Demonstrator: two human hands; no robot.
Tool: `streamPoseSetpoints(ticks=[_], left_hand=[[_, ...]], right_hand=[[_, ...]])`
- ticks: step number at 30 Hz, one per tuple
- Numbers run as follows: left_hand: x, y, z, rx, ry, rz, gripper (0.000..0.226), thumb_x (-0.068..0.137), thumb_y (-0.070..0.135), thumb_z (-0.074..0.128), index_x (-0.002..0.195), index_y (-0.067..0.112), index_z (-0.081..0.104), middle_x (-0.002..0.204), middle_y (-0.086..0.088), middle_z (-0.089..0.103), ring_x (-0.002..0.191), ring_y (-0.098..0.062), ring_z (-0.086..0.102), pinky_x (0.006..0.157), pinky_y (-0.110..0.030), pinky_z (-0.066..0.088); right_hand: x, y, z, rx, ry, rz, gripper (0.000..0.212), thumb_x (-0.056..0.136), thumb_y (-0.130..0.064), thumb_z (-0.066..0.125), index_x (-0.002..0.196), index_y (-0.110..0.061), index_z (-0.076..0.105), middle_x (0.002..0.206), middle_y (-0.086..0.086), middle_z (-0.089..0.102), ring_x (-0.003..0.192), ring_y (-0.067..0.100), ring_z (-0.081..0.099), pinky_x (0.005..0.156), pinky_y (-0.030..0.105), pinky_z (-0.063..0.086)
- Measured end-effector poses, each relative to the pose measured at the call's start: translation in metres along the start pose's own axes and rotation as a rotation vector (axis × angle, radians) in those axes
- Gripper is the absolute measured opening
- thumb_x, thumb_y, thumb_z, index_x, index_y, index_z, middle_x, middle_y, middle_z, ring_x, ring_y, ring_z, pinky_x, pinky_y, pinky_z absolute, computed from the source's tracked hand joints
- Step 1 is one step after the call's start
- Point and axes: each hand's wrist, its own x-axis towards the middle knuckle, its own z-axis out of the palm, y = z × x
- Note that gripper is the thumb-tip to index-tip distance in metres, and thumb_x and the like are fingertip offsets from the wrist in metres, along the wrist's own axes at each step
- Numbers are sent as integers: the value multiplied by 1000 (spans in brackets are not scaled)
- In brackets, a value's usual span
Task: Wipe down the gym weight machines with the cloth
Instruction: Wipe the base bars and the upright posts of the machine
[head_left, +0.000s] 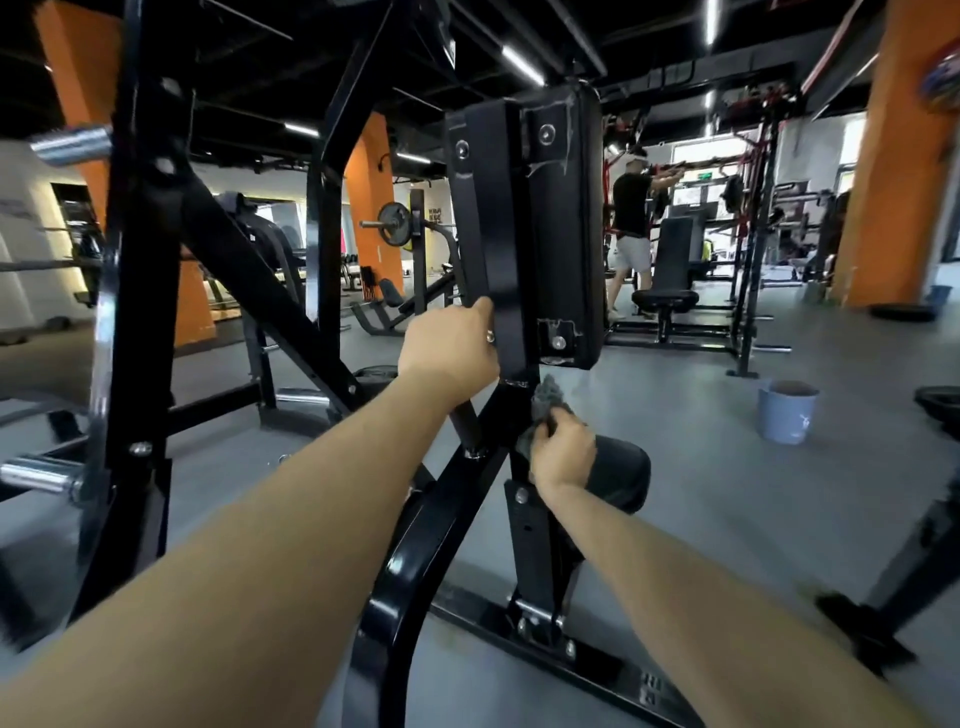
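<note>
Gripping, with the left hand (449, 351), the lower left edge of the black back pad (561, 223), fingers curled round that edge and partly hidden behind it. Pinching, with the right hand (563, 452), a bunched grey cloth (548, 395), thumb and fingers closed on it. Pressing the cloth against the black upright post (530, 525) of the machine, just below the back pad and just above the round black seat pad (623, 473), a tuft of cloth sticking up above the knuckles. Reaching forward with both bare forearms, left higher than right. Facing the rear of the back pad, upright, with bolts at its corners and frayed tape around them. Noting at left the heavy black weight machine frame (145, 291), carrying one chrome weight horn (70, 145) near the top and another chrome horn (39, 475) lower down. Noting at right a blue bucket (787, 413) standing upright on the grey floor (727, 519), well apart from the machine. Noting further back an adjustable bench (670, 270) and, just beside it, another person (631, 228) in a black top and light shorts standing at a rack. Noting an orange pillar (893, 182) at far right and a barbell plate (393, 223) on a rack behind the left hand.
</note>
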Motion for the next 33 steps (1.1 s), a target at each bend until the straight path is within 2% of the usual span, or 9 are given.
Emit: streamPoseSetpoints(ticks=[4,11,14,20,24,27,29,31,33], left_hand=[[-4,3,5,25,24,-37,19,94,21,52,113,16,53,71,1,48,67,-31,49,56,-33,34],[-11,2,9,-10,88,-85,10,96,22,52,95,19,43,69,3,48,59,-28,52,50,-31,30],[-14,3,13,-35,132,-97,11,98,23,49,93,18,41,69,4,46,58,-28,51,51,-31,30],[-13,3,20,-84,205,-125,6,98,22,49,95,16,48,60,8,37,51,-22,47,47,-29,31],[-14,1,16,-77,96,-144,5,96,21,50,98,17,48,63,7,41,52,-21,44,51,-31,35],[-15,-1,6,-52,-49,-144,20,93,19,53,112,17,55,72,3,52,67,-29,55,58,-34,42],[-17,-1,-2,-60,-198,-134,34,92,19,53,125,19,57,96,-4,66,87,-33,64,67,-37,50],[-22,1,-10,-83,-291,-139,35,92,19,54,127,22,61,119,-6,66,105,-33,64,79,-38,53],[-30,3,-17,-99,-326,-155,32,95,19,53,124,26,64,128,-4,64,114,-30,61,89,-38,51]], right_hand=[[-9,1,2,55,-57,174,21,99,-9,57,105,-13,77,104,15,75,98,39,68,80,36,52],[-6,-30,7,148,72,94,32,94,0,58,116,-15,76,119,8,72,106,33,67,91,42,55],[-11,-1,11,103,-5,125,24,95,-2,54,102,-12,76,108,11,73,100,36,68,87,41,56],[-10,33,8,5,-344,425,23,99,-9,59,116,-8,74,120,17,71,112,36,67,90,33,52],[-7,11,-7,127,-324,567,24,100,-9,59,119,-9,73,123,17,70,115,36,66,93,37,54],[-9,-26,-22,287,-246,595,26,103,-17,58,123,-10,72,123,16,71,114,37,67,87,35,53],[-14,-52,-35,338,-241,546,26,101,-14,59,122,-15,74,123,11,72,114,35,67,87,34,52],[-28,-75,-48,361,-281,487,31,99,-7,59,123,-18,75,123,2,72,112,31,68,86,29,53],[-48,-92,-61,385,-375,415,35,96,-1,59,120,-18,76,123,1,73,110,29,69,92,31,56]])
